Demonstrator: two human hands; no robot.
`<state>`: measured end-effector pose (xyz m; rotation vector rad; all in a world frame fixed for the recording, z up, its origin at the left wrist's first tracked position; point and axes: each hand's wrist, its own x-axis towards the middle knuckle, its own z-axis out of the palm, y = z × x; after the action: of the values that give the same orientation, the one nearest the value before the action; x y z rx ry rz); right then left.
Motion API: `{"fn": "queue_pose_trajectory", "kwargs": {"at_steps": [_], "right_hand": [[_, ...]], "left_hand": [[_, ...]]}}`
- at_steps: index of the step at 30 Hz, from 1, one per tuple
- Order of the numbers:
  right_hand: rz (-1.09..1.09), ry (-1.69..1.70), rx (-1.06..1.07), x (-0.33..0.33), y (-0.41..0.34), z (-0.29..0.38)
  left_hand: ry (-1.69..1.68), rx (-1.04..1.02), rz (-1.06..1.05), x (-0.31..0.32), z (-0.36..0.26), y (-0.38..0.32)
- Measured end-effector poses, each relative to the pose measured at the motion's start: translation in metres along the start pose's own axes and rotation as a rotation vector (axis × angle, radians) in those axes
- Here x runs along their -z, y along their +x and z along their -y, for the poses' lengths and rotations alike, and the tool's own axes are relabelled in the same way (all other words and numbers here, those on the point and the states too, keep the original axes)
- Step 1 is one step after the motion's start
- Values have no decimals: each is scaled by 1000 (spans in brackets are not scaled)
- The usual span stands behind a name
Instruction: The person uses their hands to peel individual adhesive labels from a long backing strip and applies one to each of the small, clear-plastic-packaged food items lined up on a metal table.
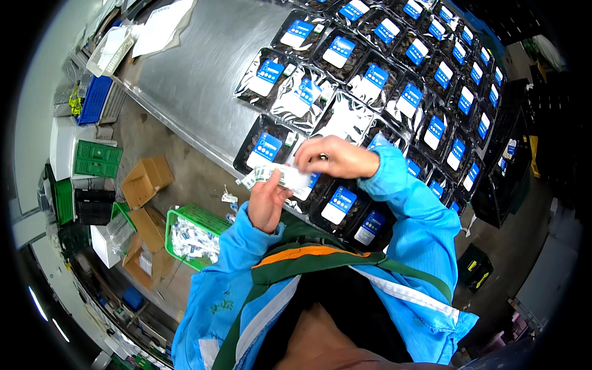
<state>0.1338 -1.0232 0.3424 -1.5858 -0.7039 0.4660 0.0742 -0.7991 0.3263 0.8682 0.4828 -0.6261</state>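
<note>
My left hand (268,199) holds a strip of small white printed stickers (282,175), its thumb on top. My right hand (326,155) is at the strip's right end with bent, slightly blurred fingers; whether they pinch a sticker is unclear. Below both hands, film-wrapped black trays of dark food with blue and white labels cover much of the steel table (199,78). One such tray (264,147) lies just beyond my left hand and bears a small greenish-white sticker (290,138). Another labelled tray (340,206) is near the table's edge, close to my body.
Papers (162,27) and a white basket (110,52) are at the table's far left end. On the floor stand a green crate (199,215) full of crumpled scraps, open cardboard boxes (147,180) and stacked crates (98,158). A black crate (475,267) sits at right.
</note>
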Motion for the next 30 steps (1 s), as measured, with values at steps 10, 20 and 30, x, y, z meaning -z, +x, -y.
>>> {"fn": "queue_pose_trajectory", "kwargs": {"at_steps": [10, 20, 30], "right_hand": [[-663, -820, -445, 234, -5, -119], [-586, -1167, -576, 252, 13, -153], [-632, -568, -145, 85, 2, -87]], "left_hand": [[-50, 4, -66, 16, 10, 13], [-30, 3, -154, 10, 11, 15], [50, 28, 73, 30, 6, 4]]}}
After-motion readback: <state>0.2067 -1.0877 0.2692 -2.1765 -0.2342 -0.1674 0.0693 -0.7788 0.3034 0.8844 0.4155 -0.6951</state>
